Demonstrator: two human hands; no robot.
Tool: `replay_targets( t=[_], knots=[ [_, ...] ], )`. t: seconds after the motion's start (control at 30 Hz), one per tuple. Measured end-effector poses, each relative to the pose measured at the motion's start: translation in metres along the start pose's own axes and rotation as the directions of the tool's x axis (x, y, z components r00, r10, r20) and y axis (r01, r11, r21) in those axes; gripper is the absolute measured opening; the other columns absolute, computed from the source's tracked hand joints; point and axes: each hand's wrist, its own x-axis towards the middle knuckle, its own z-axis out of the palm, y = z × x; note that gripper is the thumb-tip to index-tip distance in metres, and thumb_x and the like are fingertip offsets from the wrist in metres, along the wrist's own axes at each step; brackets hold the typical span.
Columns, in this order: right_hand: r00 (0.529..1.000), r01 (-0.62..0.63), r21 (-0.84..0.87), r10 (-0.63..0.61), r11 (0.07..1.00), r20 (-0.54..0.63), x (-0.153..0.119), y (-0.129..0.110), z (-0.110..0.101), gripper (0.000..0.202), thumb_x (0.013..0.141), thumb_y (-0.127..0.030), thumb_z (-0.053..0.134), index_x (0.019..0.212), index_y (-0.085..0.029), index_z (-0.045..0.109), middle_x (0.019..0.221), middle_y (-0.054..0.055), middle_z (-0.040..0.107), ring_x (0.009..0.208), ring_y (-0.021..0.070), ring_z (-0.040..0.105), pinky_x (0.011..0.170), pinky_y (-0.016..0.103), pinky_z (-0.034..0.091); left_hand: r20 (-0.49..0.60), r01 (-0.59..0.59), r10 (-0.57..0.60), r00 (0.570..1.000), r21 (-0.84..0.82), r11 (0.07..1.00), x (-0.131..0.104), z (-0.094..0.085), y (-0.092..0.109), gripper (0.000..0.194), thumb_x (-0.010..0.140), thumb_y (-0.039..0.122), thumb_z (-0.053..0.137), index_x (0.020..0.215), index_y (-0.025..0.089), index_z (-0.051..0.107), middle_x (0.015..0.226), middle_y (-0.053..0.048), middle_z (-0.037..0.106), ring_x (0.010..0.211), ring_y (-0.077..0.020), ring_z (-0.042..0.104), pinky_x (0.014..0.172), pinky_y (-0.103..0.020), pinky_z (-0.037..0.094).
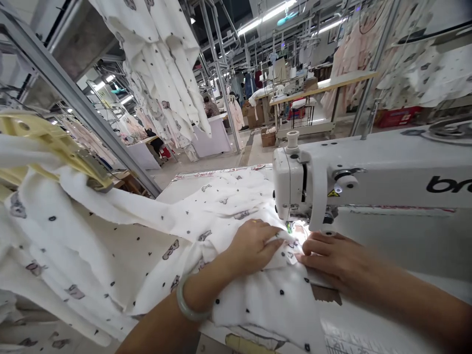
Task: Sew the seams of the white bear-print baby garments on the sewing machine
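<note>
Nearest, below the sewing machine (383, 169), a printed measuring scale (350, 342) runs along the worktop, partly covered by white printed fabric (184, 233). The fabric carries small dark dots and brownish-grey figures; it spreads from the near edge up to the machine's needle area and trails far out to the machine's left in loose, overlapping folds.

The person's left arm, with a pale bangle (184, 300) at the wrist, reaches in from the machine's left. The left hand (252, 248) lies on the fabric just beside the needle area and pinches a raised fold between thumb and fingers. The right hand (330, 253) comes in beneath the machine's arm, its fingers curled and their tips touching the fabric's edge near the needle; whether they grip the cloth or only press on it, one cannot tell. A bright lamp glow (301, 231) under the machine's head washes out the stitching spot between the hands.

Well to the machine's left, a yellow plastic clip (59, 142) stands above draped fabric. Behind the machine, more printed cloth (162, 64) hangs to the left. Farther beyond it are a wooden-edged table (320, 88), a red crate (398, 117), pale pink garments (348, 64) and ceiling lights (267, 17).
</note>
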Motion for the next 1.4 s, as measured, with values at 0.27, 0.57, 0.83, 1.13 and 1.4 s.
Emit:
replay_targets(
  t=[0.27,0.57,0.83,1.13,1.4],
  knots=[
    [0.985,-0.147,0.212,0.124,0.966,0.118,-0.003,-0.008,-0.01,0.029,0.109,-0.027,0.044,0.086,-0.024,0.061,0.089,0.002,0.064,0.084,0.0212,0.059,0.084,0.039,0.043,0.268,-0.224,0.133,0.954,0.347,0.911,-0.006,0.014,0.011,0.018,0.096,0.035,0.062,0.091,0.018,0.066,0.091,-0.006,0.068,0.087,-0.0226,0.064,0.087,-0.039,0.049],
    [0.99,-0.135,0.215,0.121,0.967,0.078,-0.004,-0.006,-0.006,0.029,0.113,-0.03,0.041,0.101,-0.024,0.067,0.091,0.003,0.065,0.089,0.0224,0.058,0.083,0.039,0.042,0.107,-0.031,0.016,0.994,0.136,0.99,-0.007,0.017,0.01,0.021,0.101,0.024,0.056,0.114,0.02,0.072,0.094,-0.005,0.07,0.089,-0.0207,0.067,0.088,-0.036,0.053],
    [0.993,-0.117,0.208,0.111,0.971,0.041,-0.002,-0.007,-0.008,0.034,0.114,-0.03,0.038,0.105,-0.023,0.07,0.09,0.004,0.067,0.089,0.0233,0.059,0.085,0.04,0.042,-0.016,-0.057,0.055,0.998,-0.205,0.977,-0.004,0.017,0.01,0.031,0.107,0.035,0.054,0.09,0.017,0.074,0.108,-0.008,0.069,0.1,-0.0189,0.065,0.094,-0.033,0.053],
    [0.993,-0.107,0.197,0.093,0.975,0.076,-0.005,-0.005,-0.01,0.034,0.111,-0.027,0.044,0.083,-0.022,0.062,0.083,0.002,0.063,0.083,0.0206,0.057,0.08,0.037,0.041,0.27,-0.256,0.22,0.937,0.106,0.961,-0.002,0.009,0.01,0.015,0.102,0.021,0.058,0.106,0.018,0.072,0.116,-0.008,0.071,0.112,-0.0229,0.062,0.102,-0.039,0.048],
    [0.988,-0.029,0.002,0.029,1.0,-0.153,-0.005,0.001,-0.004,0.028,0.112,-0.027,0.039,0.119,-0.025,0.066,0.115,0.003,0.073,0.097,0.0199,0.069,0.084,0.038,0.043,0.367,-0.365,0.252,0.895,0.281,0.888,-0.007,0.012,0.011,0.034,0.092,0.007,0.05,0.123,0.012,0.064,0.118,-0.011,0.068,0.109,-0.0234,0.064,0.101,-0.038,0.054]
  ],
)
